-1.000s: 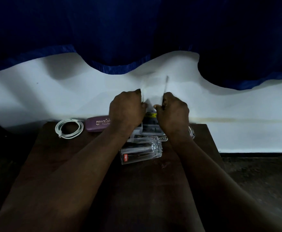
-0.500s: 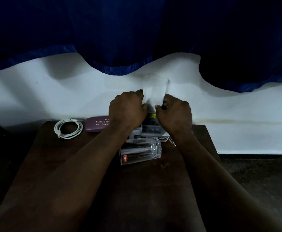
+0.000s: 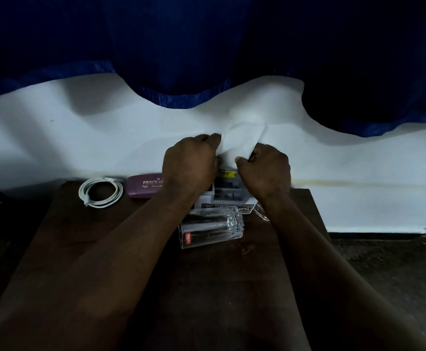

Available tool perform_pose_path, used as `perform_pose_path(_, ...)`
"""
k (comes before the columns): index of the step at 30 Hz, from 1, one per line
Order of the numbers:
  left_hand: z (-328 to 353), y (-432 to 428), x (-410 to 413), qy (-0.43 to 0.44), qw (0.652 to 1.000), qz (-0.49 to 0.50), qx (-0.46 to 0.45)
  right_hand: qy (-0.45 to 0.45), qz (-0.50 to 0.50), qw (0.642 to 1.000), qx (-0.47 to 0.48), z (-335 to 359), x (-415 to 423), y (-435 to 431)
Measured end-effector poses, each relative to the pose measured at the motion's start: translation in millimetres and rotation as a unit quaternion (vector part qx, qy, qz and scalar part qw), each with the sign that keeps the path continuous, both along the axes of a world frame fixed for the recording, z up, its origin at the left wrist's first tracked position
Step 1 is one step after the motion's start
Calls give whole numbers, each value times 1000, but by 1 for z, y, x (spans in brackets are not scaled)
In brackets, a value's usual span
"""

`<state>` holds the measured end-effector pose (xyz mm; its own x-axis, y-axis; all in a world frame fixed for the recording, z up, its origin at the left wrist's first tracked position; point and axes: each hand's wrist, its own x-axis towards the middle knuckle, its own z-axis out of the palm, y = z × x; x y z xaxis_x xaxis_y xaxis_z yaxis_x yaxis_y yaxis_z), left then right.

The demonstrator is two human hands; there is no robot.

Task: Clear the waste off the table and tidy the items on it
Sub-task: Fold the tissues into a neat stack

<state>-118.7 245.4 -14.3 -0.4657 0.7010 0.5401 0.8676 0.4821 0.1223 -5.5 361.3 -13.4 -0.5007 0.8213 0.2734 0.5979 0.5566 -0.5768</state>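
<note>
Waste is what you have in hand: a crumpled white sheet (image 3: 241, 141), paper or tissue by its look, held up above the back edge of the bench (image 3: 207, 287) against the pale wall. Your left hand (image 3: 190, 164) pinches its left side with the fingers curled in. Your right hand (image 3: 266, 171) grips its lower right side the same way. Both are clenched on the sheet, and neither is free.

Expect the sheet to be very light and limp, with no stiffness of its own. It probably tears if you pull your hands apart, so crush it inward into a ball. One hand can then carry it off.

Below your hands a white box (image 3: 228, 192) with a yellow label sits at the back of the bench. Just in front of it a clear glass (image 3: 210, 228) lies on its side, touching the box or nearly so. Judge that glass as the risky piece, being smooth, breakable and free to roll. Take it round the middle of its barrel, not by the rim, and stand it upright.

Left of the box lies a purple case (image 3: 143, 186), hard and easy to hold along its long sides. Beside that is a coiled white cable (image 3: 100, 192). Pinch it across all its loops together, or it may spring loose. Something clear lies by your right wrist, but you cannot tell what it is.
</note>
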Motion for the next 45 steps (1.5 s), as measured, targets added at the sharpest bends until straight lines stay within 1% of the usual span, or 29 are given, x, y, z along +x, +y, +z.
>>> perform_pose_path(2, 2, -1, -2, -3, 1000, -4, -1, 3, -4, 1000, 9, 0, 1, 1)
perform_pose_path(5, 6, -1, -6, -37, 999, -18, 0, -3, 4, 1000, 20, -2, 2, 1)
perform_pose_path(8, 7, -1, -5, -68, 997, -41, -19, -14, 14, 1000, 9, -4, 1, 0)
perform_pose_path(11, 4, 1, -3, -70, 996, -50, -20, -16, 12, 1000, 2, -5, 1, -1)
perform_pose_path(15, 3, 3, 0, -72, 997, -40, -3, -11, 16, 1000, -16, -2, 1, 1)
perform_pose_path(17, 4, 2, 1, -76, 997, -28, 21, -4, 9, 1000, -26, 0, 0, 1)
perform_pose_path(19, 3, 2, 0, -56, 998, -13, 36, 9, 0, 1000, -21, 1, 0, 2)
perform_pose_path(22, 1, 3, -1, -44, 999, -3, 4, 16, -3, 1000, -7, -1, 2, 2)
perform_pose_path(26, 1, 5, 0, -100, 995, 7, -16, 6, 22, 1000, 10, -6, 4, 2)
perform_pose_path(28, 3, 3, 1, -119, 993, 15, -6, -4, 28, 999, 16, -6, 3, 2)
perform_pose_path(31, 7, 0, -1, -149, 988, 19, 29, 30, 19, 999, 20, -4, 4, 3)
perform_pose_path(34, 4, 1, -5, -143, 989, 25, 19, 50, 12, 998, 32, -5, 4, 4)
perform_pose_path(37, 1, 0, -5, -146, 989, 17, -3, 23, 18, 999, 30, -9, 5, 3)
perform_pose_path(42, 4, -1, -3, -167, 985, 19, 32, 35, 31, 998, 31, -8, 7, 2)
perform_pose_path(45, 4, -2, -4, -167, 985, 27, 20, 20, 31, 999, 38, -9, 7, 1)
